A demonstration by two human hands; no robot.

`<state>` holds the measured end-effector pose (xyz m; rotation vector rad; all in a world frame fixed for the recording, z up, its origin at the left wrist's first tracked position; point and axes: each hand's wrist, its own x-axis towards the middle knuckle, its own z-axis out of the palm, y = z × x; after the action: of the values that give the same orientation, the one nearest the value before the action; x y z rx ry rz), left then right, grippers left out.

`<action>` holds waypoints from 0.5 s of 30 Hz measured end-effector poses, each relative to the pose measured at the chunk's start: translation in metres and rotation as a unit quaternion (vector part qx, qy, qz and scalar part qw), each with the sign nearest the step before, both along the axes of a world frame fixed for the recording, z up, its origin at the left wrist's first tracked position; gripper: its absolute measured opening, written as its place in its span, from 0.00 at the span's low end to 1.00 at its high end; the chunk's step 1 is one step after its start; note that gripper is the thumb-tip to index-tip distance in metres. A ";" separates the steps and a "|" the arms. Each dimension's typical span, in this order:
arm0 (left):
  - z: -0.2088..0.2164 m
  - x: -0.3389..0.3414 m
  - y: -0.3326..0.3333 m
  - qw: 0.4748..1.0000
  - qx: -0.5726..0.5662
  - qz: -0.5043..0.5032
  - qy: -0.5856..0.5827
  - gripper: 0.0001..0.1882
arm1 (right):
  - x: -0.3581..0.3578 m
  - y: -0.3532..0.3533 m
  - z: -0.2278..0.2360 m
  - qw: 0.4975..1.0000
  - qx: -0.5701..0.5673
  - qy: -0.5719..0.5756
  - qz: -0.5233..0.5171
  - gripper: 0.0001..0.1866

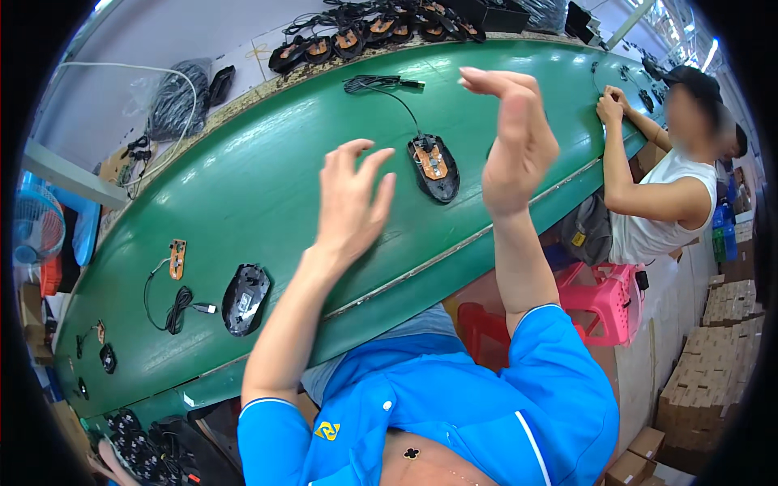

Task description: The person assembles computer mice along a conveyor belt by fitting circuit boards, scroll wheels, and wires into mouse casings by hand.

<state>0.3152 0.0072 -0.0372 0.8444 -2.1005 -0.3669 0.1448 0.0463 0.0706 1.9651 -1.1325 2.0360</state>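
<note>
An opened computer mouse (433,168), a black lower shell with an orange circuit board in it, lies on the green conveyor belt (308,130). Its coiled cable (381,83) stretches away to a USB plug at the far side. My left hand (352,194) hovers to the left of this mouse, fingers apart and holding nothing. On the other side my right hand (520,138) is raised with fingers stretched out, also empty. A dark edge shows beside my right wrist, mostly hidden. To the left lie a bare mouse shell (245,300) and a loose circuit board (177,259) with its cable (177,312).
Several mouse bases with boards (348,40) line the ledge beyond the belt. A bagged bundle of cables (178,97) sits at the far left. A co-worker (660,178) works on the right, near a pink stool (600,300). Cardboard boxes (705,381) are stacked behind.
</note>
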 end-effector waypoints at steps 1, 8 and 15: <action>0.008 0.023 0.002 1.000 0.003 0.001 -0.002 0.19 | 0.008 0.005 0.006 0.999 -0.041 -0.005 0.035 0.18; 0.023 0.184 0.062 0.979 0.046 0.200 0.020 0.19 | 0.070 0.050 0.018 0.962 -0.127 -0.009 0.241 0.14; -0.008 0.247 0.137 0.921 0.162 0.351 0.041 0.27 | 0.124 0.075 0.036 0.881 -0.180 -0.196 0.390 0.05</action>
<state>0.5626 0.1439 -0.0449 1.6698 -1.5374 -0.3502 0.2688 0.1211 0.1062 2.0357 0.1244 2.8391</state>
